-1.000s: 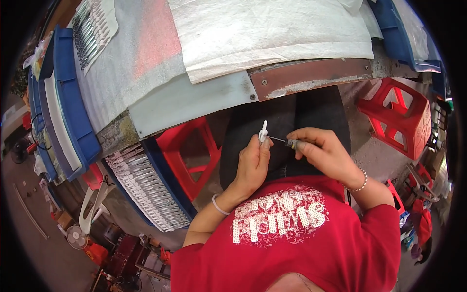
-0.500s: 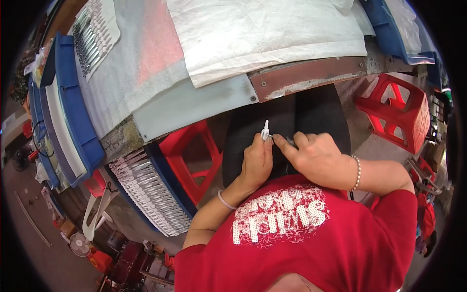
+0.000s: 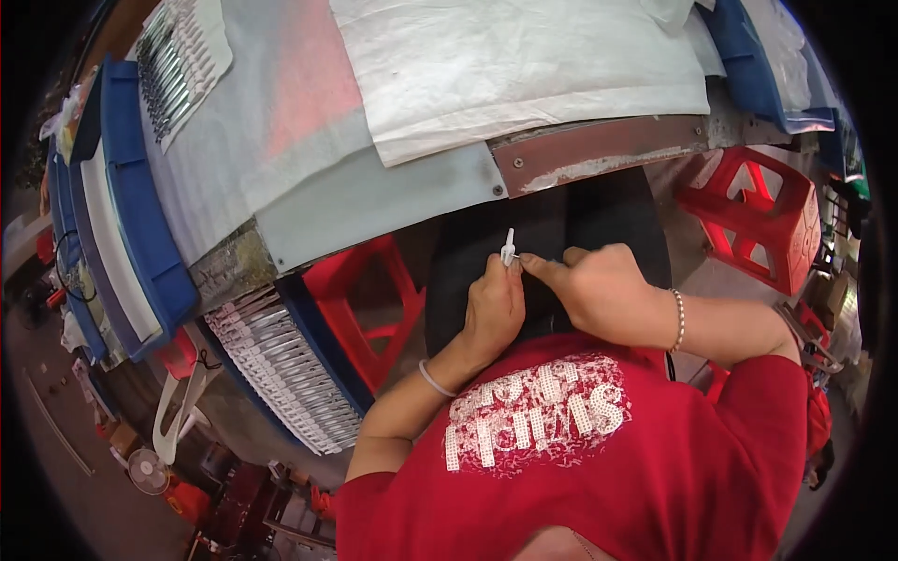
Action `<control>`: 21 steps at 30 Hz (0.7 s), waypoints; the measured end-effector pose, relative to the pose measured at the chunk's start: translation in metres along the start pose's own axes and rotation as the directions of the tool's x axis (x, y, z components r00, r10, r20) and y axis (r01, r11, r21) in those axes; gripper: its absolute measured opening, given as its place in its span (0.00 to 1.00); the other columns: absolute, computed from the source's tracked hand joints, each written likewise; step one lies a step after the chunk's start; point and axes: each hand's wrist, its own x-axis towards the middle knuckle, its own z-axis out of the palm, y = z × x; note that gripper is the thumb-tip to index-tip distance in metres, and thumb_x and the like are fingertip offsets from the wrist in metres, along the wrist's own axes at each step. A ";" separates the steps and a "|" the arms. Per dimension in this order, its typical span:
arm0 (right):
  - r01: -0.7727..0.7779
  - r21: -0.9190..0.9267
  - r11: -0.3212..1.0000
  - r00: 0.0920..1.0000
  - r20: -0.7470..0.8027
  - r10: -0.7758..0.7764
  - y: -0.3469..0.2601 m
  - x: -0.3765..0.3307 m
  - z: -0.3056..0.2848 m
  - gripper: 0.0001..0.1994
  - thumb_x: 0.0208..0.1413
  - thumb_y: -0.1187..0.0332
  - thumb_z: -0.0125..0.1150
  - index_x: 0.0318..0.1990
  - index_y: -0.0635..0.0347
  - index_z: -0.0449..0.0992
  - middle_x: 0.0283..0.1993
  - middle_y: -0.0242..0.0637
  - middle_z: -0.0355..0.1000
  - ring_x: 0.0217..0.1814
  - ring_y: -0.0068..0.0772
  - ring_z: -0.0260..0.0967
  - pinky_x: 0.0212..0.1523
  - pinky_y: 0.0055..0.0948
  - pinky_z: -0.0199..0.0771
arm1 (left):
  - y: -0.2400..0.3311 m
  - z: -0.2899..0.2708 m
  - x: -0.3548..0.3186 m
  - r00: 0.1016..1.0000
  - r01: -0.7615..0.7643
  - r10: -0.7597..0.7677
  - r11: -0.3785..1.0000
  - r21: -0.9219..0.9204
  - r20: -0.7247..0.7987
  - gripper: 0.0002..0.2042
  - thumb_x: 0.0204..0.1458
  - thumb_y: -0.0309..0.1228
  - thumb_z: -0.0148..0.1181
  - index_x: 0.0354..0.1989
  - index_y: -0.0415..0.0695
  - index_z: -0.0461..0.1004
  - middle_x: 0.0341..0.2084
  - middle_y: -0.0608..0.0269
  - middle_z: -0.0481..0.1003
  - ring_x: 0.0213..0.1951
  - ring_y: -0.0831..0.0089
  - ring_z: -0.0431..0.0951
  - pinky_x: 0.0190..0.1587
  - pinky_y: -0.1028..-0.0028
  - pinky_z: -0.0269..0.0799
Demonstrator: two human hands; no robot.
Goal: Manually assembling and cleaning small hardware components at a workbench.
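Note:
Over my lap, my left hand (image 3: 496, 304) is closed round a small white plastic piece (image 3: 509, 247), whose narrow tip points up and away from me. Close on its right is my right hand (image 3: 608, 292), fingers curled in and the index finger reaching to the side of the white piece. A thin, metal-looking sliver (image 3: 518, 257) shows between that fingertip and the piece. Whatever else the right hand grips is hidden by its fingers.
Ahead is a worktable edge (image 3: 374, 210) with white cloth (image 3: 524, 75) on top. Slim metal-and-white parts (image 3: 173, 70) lie far left; more fill a blue crate (image 3: 285, 374) at left. Red stools (image 3: 758, 220) stand right and under the table. Blue trays (image 3: 150, 215) flank the table.
My right hand has turned slightly and its index finger has shifted a little against the white piece. The left hand keeps its hold, almost still. The view has shifted slightly.

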 end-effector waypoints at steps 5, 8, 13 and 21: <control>-0.139 0.829 0.542 0.973 0.014 0.228 0.027 -0.004 0.034 0.15 0.49 0.73 0.60 0.47 0.58 0.79 0.44 0.51 0.76 0.37 0.47 0.77 0.36 0.33 0.76 | -0.002 0.004 0.002 0.998 -0.064 0.065 0.997 0.037 -0.027 0.06 0.60 0.25 0.47 0.33 0.35 0.65 0.20 0.43 0.71 0.25 0.44 0.76 0.22 0.59 0.66; -0.005 -0.005 1.000 0.997 0.079 0.005 -0.004 -0.002 -0.015 0.24 0.43 0.75 0.58 0.53 0.59 0.74 0.29 0.46 0.74 0.28 0.40 0.74 0.26 0.34 0.73 | 0.000 0.002 0.003 0.998 -0.061 0.061 0.998 -0.028 -0.017 0.06 0.60 0.25 0.47 0.33 0.35 0.64 0.19 0.41 0.71 0.25 0.42 0.76 0.21 0.57 0.66; 0.068 -0.074 0.995 0.997 0.033 -0.066 -0.003 0.000 -0.006 0.24 0.43 0.73 0.58 0.54 0.56 0.74 0.24 0.41 0.71 0.23 0.38 0.72 0.20 0.36 0.69 | 0.000 0.001 -0.001 1.000 -0.019 0.019 1.000 -0.003 0.006 0.06 0.60 0.25 0.47 0.32 0.35 0.64 0.19 0.42 0.70 0.25 0.43 0.75 0.21 0.58 0.65; -0.101 0.591 0.800 0.991 -0.011 0.133 0.020 0.000 0.014 0.16 0.52 0.75 0.58 0.50 0.65 0.75 0.35 0.50 0.75 0.35 0.50 0.74 0.38 0.37 0.75 | -0.009 0.004 0.002 0.994 -0.101 0.102 0.994 0.039 -0.044 0.06 0.61 0.26 0.46 0.33 0.36 0.65 0.17 0.47 0.70 0.23 0.49 0.75 0.21 0.62 0.65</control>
